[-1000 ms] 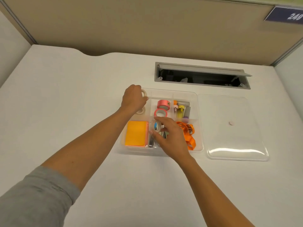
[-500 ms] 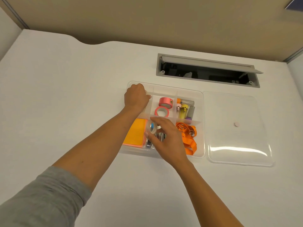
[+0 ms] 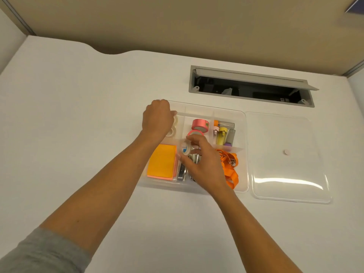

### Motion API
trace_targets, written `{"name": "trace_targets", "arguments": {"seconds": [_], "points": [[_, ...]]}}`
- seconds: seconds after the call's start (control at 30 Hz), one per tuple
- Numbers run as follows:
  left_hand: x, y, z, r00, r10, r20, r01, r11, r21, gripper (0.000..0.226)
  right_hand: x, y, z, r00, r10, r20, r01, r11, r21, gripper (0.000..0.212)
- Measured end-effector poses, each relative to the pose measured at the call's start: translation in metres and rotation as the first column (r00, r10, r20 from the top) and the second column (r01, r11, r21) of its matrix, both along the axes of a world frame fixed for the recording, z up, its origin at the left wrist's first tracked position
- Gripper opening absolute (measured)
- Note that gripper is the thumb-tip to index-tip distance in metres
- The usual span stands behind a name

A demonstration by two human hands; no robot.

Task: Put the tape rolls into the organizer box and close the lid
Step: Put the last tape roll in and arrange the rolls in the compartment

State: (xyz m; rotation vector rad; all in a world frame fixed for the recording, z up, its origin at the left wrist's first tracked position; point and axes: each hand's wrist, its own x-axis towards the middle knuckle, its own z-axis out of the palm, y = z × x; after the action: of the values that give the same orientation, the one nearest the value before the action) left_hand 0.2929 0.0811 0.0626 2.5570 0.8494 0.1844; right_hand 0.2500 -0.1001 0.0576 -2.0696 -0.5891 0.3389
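Observation:
A clear organizer box (image 3: 243, 123) with several compartments sits mid-table. My right hand (image 3: 204, 164) hovers over its front middle part, holding a small clear tape roll (image 3: 185, 148) with a blue-and-white core between thumb and fingers. My left hand (image 3: 157, 119) is curled over the back-left compartment, where white tape rolls (image 3: 173, 128) peek out from under it; whether it grips one is hidden. Two pink tape rolls (image 3: 200, 125) lie in the back-middle compartment. The clear lid (image 3: 285, 174) lies flat on the table to the right of the box.
The box also holds an orange sticky-note pad (image 3: 162, 163), orange ribbon with clips (image 3: 231, 166), markers (image 3: 223, 134) and a metal stapler (image 3: 182, 171). An open grey cable hatch (image 3: 250, 85) is set in the table behind the box. A partition wall rises at the back.
My right hand has lifted the clear tape roll slightly up and toward the back of the box. The left hand stays at the back-left compartment. The camera has shifted.

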Motion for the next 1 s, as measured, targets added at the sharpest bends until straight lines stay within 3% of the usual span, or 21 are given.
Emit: {"name": "trace_targets", "arguments": {"seconds": [0.1, 0.27, 0.47, 0.57, 0.67, 1.0], "points": [[-0.016, 0.015, 0.006, 0.991, 0.037, 0.126, -0.042, 0.998, 0.044, 0.028, 0.023, 0.013, 0.006, 0.993, 0.058, 0.105, -0.053, 0.997, -0.048, 0.026], [-0.038, 0.035, -0.003, 0.989, 0.112, 0.095, -0.096, 0.983, -0.154, 0.035, 0.069, 0.049, 0.003, 0.947, 0.201, 0.25, -0.121, 0.946, -0.301, 0.015], [-0.049, 0.041, -0.008, 0.985, 0.155, 0.073, -0.119, 0.924, -0.364, 0.03, 0.102, 0.084, -0.007, 0.759, 0.432, 0.487, -0.088, 0.81, -0.58, 0.023], [-0.051, 0.043, -0.009, 0.987, 0.152, 0.049, -0.122, 0.915, -0.385, 0.029, 0.108, 0.096, -0.012, 0.688, 0.554, 0.469, -0.108, 0.717, -0.688, 0.022], [-0.051, 0.046, -0.01, 0.984, 0.173, 0.035, -0.144, 0.902, -0.407, 0.028, 0.112, 0.104, -0.016, 0.677, 0.61, 0.413, -0.136, 0.654, -0.744, 0.018], [-0.048, 0.044, -0.006, 0.984, 0.172, 0.052, -0.135, 0.898, -0.418, 0.028, 0.119, 0.106, -0.02, 0.691, 0.594, 0.412, -0.142, 0.671, -0.728, 0.019]]}}
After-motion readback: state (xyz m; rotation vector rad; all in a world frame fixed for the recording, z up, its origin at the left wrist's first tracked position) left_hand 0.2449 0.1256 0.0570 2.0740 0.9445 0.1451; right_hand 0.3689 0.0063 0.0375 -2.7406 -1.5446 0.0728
